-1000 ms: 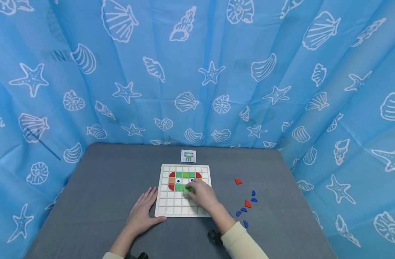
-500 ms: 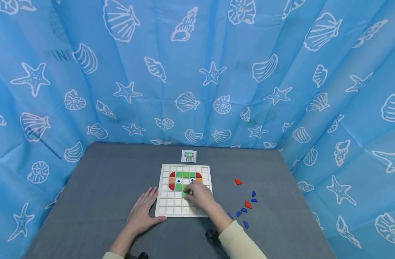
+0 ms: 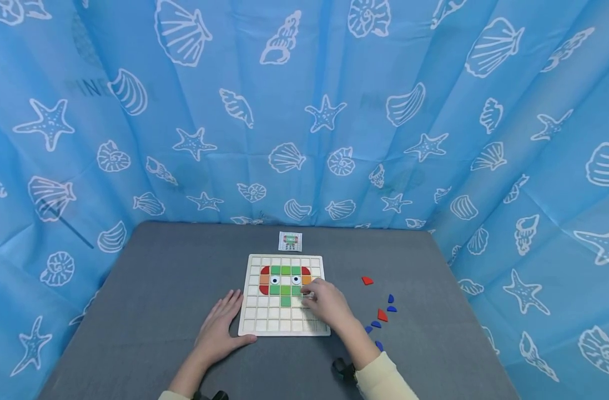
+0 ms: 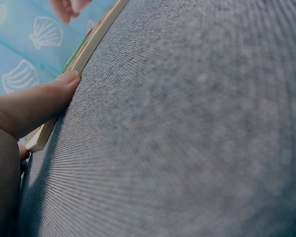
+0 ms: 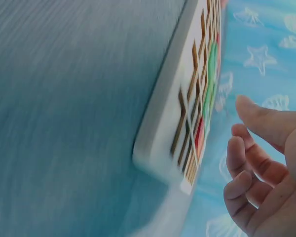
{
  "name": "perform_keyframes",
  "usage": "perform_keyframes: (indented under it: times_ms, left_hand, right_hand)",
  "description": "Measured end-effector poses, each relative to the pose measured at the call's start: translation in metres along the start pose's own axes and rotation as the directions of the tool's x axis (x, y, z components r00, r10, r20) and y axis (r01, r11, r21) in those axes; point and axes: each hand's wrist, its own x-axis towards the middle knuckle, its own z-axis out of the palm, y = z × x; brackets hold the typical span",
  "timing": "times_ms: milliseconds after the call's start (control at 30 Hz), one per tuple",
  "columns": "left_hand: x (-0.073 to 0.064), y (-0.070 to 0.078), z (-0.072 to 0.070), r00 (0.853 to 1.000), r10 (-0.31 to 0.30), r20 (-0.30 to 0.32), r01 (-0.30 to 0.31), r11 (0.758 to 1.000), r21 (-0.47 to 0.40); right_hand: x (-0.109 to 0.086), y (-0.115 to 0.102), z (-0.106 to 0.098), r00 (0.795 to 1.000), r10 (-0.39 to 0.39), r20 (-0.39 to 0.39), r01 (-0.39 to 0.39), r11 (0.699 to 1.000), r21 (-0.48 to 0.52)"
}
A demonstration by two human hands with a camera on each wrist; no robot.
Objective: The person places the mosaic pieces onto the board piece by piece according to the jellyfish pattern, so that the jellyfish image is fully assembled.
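Observation:
A white gridded board (image 3: 256, 325) lies on the grey table, bearing green, red and orange tiles and two eye tiles. One green square tile (image 3: 286, 301) sits below the coloured rows. My left hand (image 3: 219, 322) rests at the board's near left corner, fingers spread along the left side; in the left wrist view the thumb (image 4: 54, 96) touches the board's edge. Over the right part of the board hovers my right hand (image 3: 329, 303), holding nothing. The right wrist view shows its fingers (image 5: 239, 187) loosely bent and its thumb apart from them.
Behind the board lies a small picture card (image 3: 290, 241). Right of the board are two red pieces (image 3: 367, 280) and several blue half-round pieces (image 3: 376, 324), some near the right forearm. A blue shell-patterned curtain (image 3: 304, 111) hangs behind the table.
The right hand set the green square tile into the grid below the coloured rows, let go and moved right. Both eye tiles now show fully. The left hand has stayed put.

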Motion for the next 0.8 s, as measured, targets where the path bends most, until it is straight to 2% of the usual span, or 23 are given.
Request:
perform_keyframes:
  times_ms: [233,500,800]
  left_hand:
    - [-0.001,-0.002,-0.001,1.0,-0.001,0.008,0.001,1.0,0.003]
    - [-0.001,-0.004,0.001,1.0,0.008,0.003,-0.008,1.0,-0.005]
    - [-0.002,-0.002,0.002,1.0,0.023,-0.009,-0.023,1.0,-0.017]
  right_hand:
    - [-0.018,0.019,-0.02,0.994,0.077,-0.077,-0.076,0.997,0.018]
    - [-0.042,0.056,-0.031,0.972,0.176,-0.157,-0.178,0.984,0.002]
    - [-0.08,0.097,-0.051,0.955,0.257,-0.15,-0.259,0.966,0.011]
